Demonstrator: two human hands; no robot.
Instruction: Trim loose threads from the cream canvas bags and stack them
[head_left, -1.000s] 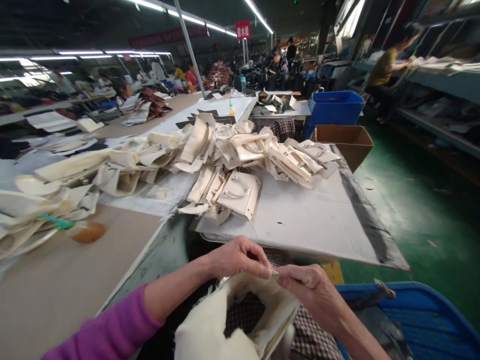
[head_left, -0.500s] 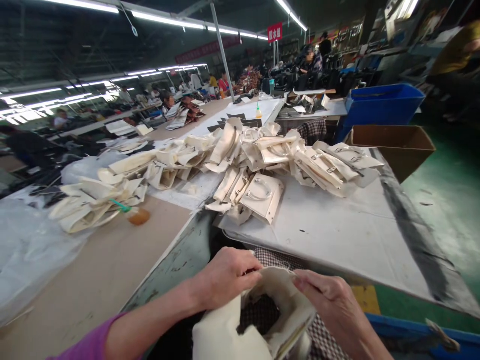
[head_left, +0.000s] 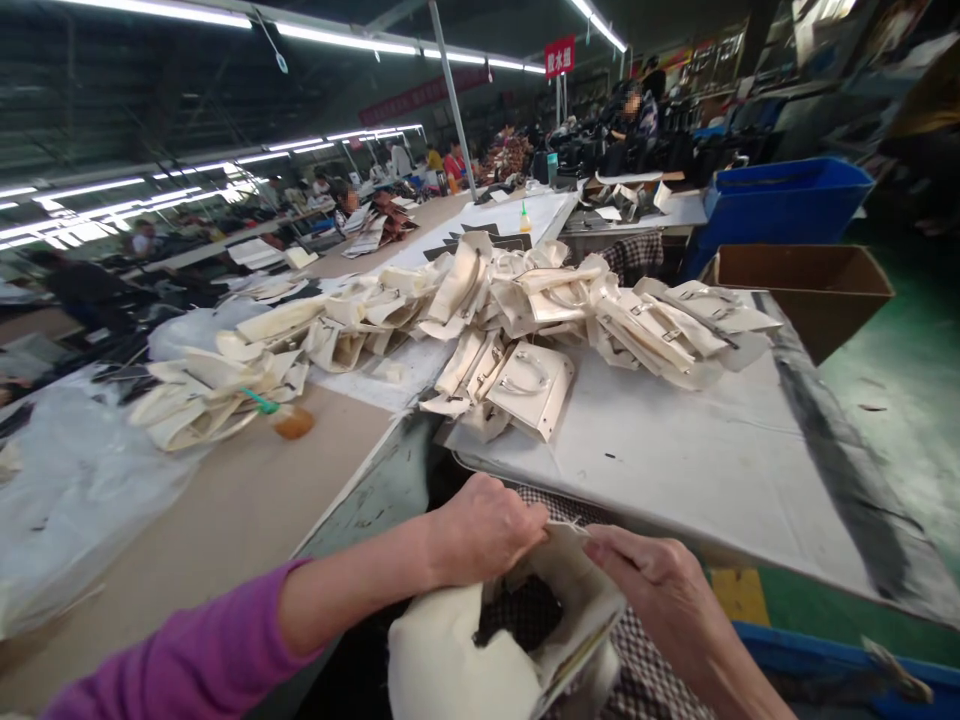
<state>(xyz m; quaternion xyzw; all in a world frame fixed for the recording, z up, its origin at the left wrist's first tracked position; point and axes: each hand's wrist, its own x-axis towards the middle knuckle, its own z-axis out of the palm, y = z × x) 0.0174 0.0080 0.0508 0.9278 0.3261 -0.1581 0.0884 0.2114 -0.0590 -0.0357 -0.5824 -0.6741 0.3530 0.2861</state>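
Low in front of me is a cream handbag piece [head_left: 465, 660], its opening facing up and showing a raw, pale inner side. My left hand [head_left: 487, 530] is closed on its far rim, fingers curled under. On the same rim, a short gap to the right, my right hand [head_left: 652, 565] pinches the edge between thumb and fingers. Beneath the bag shows checked cloth [head_left: 652, 670] over my lap. Beyond my hands, a cream handbag [head_left: 529, 385] with a looped handle lies at the front of a heap of similar bags [head_left: 555, 290] on the white-covered table [head_left: 675, 460].
At left, a glue bottle [head_left: 292, 420] with a green nozzle lies by more cream pieces [head_left: 195, 400] and clear plastic sheeting [head_left: 90, 490]. A blue bin [head_left: 784, 205] and a cardboard box [head_left: 810, 290] stand at right. A blue container edge [head_left: 840, 650] is low right. Other people sit farther back.
My left hand has shifted right along the rim, closer to my right hand, and its fingers have curled tighter. More of the purple sleeve shows. The view has turned slightly left.
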